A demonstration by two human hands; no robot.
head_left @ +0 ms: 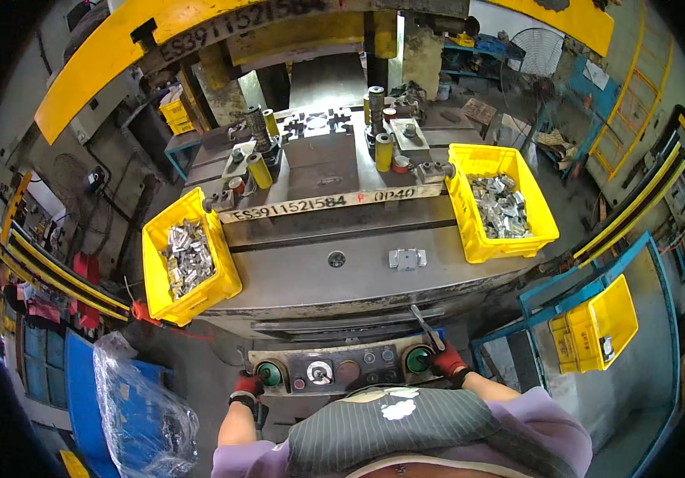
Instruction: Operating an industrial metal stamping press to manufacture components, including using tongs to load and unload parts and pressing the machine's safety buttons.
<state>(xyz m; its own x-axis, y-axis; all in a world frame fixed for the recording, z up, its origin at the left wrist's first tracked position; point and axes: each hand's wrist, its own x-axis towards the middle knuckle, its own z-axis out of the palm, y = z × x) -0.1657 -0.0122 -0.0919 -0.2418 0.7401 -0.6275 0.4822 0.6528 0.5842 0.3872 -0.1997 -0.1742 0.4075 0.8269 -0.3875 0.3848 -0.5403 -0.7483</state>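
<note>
At the control panel (362, 370), my left hand (248, 384), in a red glove, rests at the left green-ringed button (269, 374). Its fingers are too small and dark to make out. My right hand (447, 361), also red-gloved, is at the right green-ringed button (418, 360). It is closed on a long metal hand tool with a blue part (424, 323), which points up toward the press. Beyond the panel, a small silvery metal part (408, 260) lies on the grey press bed (295, 275). Farther back stands the die (319, 163), between guide posts.
Yellow crates of small metal pieces flank the bed, a left crate (227, 284) and a right crate (510, 248). Another yellow crate (577, 342) sits on a blue-framed stand at right. Plastic wrap (139, 406) covers something blue at left. Yellow-striped guards (637, 207) rise at the sides.
</note>
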